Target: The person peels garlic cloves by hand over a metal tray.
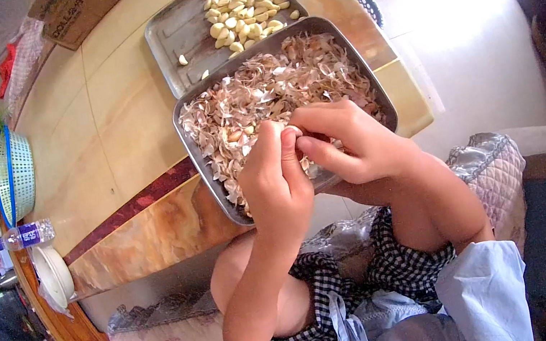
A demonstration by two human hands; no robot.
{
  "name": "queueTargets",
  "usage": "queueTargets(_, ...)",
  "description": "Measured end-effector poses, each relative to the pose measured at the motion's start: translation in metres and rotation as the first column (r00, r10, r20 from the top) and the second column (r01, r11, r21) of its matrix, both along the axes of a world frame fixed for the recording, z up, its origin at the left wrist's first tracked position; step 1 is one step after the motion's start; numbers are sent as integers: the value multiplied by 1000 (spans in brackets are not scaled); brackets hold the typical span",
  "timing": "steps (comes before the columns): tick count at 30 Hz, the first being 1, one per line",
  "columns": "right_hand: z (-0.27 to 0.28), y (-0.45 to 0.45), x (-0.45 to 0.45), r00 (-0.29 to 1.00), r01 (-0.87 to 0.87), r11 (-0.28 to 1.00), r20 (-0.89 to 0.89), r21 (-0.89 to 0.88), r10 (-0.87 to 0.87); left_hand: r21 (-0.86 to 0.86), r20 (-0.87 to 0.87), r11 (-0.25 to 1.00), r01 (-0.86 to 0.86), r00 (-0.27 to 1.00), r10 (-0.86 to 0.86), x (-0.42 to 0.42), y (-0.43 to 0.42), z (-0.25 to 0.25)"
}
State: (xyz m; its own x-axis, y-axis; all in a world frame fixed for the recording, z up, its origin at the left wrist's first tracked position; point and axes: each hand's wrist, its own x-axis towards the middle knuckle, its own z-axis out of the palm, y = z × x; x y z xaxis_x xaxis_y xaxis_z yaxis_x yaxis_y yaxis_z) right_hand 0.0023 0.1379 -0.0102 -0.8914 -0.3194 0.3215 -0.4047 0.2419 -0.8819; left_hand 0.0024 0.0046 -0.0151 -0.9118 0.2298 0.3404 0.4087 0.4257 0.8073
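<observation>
My left hand (275, 174) and my right hand (352, 142) meet above the near tray, fingertips pinched together. Between them is a small pale garlic clove (294, 130), mostly covered by the fingers. Below my hands, a metal tray (381, 89) is heaped with dry, papery garlic skins (272, 83). A few unpeeled cloves (237, 134) lie among the skins, just left of my fingers. Touching its far side is a second metal tray (180, 37), with many peeled white cloves (245, 11) gathered toward its right half.
Both trays stand on a marble-patterned table (109, 112). A cardboard box (80, 11) sits at its far edge. At the left are a blue-rimmed basket (16, 175), a plastic bottle (28, 234) and a white bowl (52, 275). Another basket (362, 1) shows past the table's right edge.
</observation>
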Motion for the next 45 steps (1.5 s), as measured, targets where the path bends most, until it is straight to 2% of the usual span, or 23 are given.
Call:
queueTargets(4,-1,-4,2,999,21,1000,33,15,-22,-31,33,999,11,999,-10,1,0,2)
queueTargets(5,-2,-5,2,996,42,999,79,10,-42,-4,41,1000,-2,999,2,1,0,1)
queueTargets(10,-4,-4,2,996,43,997,80,71,-48,73,88,997,-22,996,15,0,1,-5)
queueTargets(15,-5,-6,3,992,49,992,106,112,-61,234,339,972,-13,938,-69,0,-2,3)
queueTargets(19,-5,-7,3,996,67,983,50,172,-76,270,328,963,2,940,-94,-2,-2,1)
queueTargets(21,-4,-7,4,996,71,982,39,177,-79,371,465,927,-59,876,-130,-1,-2,1)
queueTargets(25,-4,-6,3,996,85,975,-4,205,-86,380,528,924,-48,831,-174,-3,-5,4)
queueTargets(27,-5,-7,3,996,93,971,-18,222,-92,473,618,875,-104,747,-245,-3,-6,5)
queueTargets(30,-7,-8,2,993,111,956,-57,271,-99,536,634,831,-145,719,-284,-2,-8,3)
queueTargets(33,-6,-12,2,995,78,974,42,211,-89,604,651,771,-201,682,-332,-2,-11,5)
queueTargets(34,-4,-13,3,990,74,989,111,131,-88,604,651,771,-201,683,-332,-2,-10,9)
queueTargets(35,-1,-14,4,981,73,996,178,50,-81,646,689,704,-296,624,-370,-3,-7,17)
queueTargets(36,0,-16,3,982,70,997,175,43,-76,668,718,633,-392,565,-407,-3,-7,21)
queueTargets(38,1,-11,4,977,115,987,193,-112,-92,652,713,667,-361,592,-376,-3,-8,19)
queueTargets(39,6,-6,0,975,157,986,165,-56,-146,706,640,662,-253,629,-442,-3,-11,18)
queueTargets(40,3,-7,0,976,173,981,146,-89,-159,751,561,645,-140,651,-512,-3,-11,18)
queueTargets(43,0,-2,-5,977,196,980,89,-34,-193,730,546,678,-88,672,-500,-1,-11,19)
queueTargets(45,0,-3,-9,908,349,937,-255,23,-332,697,540,715,-60,700,-467,-2,-12,17)
